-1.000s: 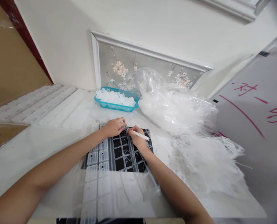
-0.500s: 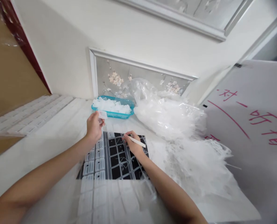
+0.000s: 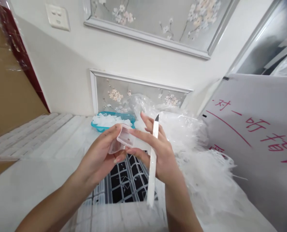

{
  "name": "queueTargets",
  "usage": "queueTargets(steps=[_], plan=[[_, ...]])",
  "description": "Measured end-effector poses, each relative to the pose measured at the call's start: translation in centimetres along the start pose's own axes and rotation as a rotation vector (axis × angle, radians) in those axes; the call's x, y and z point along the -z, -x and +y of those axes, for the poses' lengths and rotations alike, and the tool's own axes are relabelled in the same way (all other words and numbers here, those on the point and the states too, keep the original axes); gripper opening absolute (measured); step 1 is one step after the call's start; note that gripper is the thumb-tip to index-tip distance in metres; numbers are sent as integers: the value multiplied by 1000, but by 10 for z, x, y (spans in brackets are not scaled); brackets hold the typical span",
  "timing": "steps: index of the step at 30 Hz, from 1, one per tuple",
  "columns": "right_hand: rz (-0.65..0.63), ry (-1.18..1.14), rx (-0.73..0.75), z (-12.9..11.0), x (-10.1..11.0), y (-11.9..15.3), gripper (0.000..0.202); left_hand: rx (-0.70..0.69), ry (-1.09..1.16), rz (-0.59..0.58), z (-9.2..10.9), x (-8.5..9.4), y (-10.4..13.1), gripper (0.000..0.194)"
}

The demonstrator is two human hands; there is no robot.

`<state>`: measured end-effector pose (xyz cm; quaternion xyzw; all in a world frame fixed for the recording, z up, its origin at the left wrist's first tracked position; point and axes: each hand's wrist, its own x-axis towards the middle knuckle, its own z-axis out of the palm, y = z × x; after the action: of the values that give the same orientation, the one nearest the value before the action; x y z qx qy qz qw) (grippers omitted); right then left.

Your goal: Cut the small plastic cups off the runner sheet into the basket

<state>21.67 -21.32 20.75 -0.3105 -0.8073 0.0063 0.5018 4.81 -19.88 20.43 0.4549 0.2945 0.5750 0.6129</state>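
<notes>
Clear plastic piece (image 3: 125, 138), held only by our left hand (image 3: 97, 155) moments ago, is now gripped by our right hand (image 3: 167, 158) too, alongside the white-handled blade (image 3: 152, 174).

Two bare hands, left (image 3: 103, 153) and right (image 3: 156, 149), hold a small translucent plastic piece (image 3: 126, 137) above a black mat (image 3: 124, 180) with clear gridded frames on it. The right also carries a white, dark-tipped knife (image 3: 153, 161). Beyond sits a blue basket (image 3: 100, 128) of white pieces (image 3: 111, 120), beside a clear plastic bag (image 3: 185, 129). Red handwriting marks a whiteboard (image 3: 259, 103) at right.
</notes>
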Motion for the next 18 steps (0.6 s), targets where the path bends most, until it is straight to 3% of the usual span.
queueTargets(steps=[3, 5, 7, 9, 11, 12, 15, 18], plan=[[-51, 34, 80, 9, 4, 3, 25, 14, -116, -86, -9, 5, -5, 30], [-80, 20, 88, 12, 7, 2, 10, -102, -298, -80, -14, 11, -10, 31], [-97, -17, 50, 13, 8, 1, 4, -459, -560, 41, -17, 18, -14, 22], [-111, -53, 2, 13, 8, 0, 5, -941, -837, 137, -17, 26, -15, 14], [-128, -81, -23, 13, 7, 0, 6, -1308, -1053, 99, -16, 32, -14, 24], [-136, -94, -30, 13, 6, 0, 6, -1419, -1128, 52, -15, 34, -12, 30], [-148, -129, -54, 14, 6, 1, 5, -1570, -1229, -44, -12, 36, -8, 34], [-171, -159, -77, 15, 7, 2, 5, -1592, -1261, -114, -13, 36, -6, 31]])
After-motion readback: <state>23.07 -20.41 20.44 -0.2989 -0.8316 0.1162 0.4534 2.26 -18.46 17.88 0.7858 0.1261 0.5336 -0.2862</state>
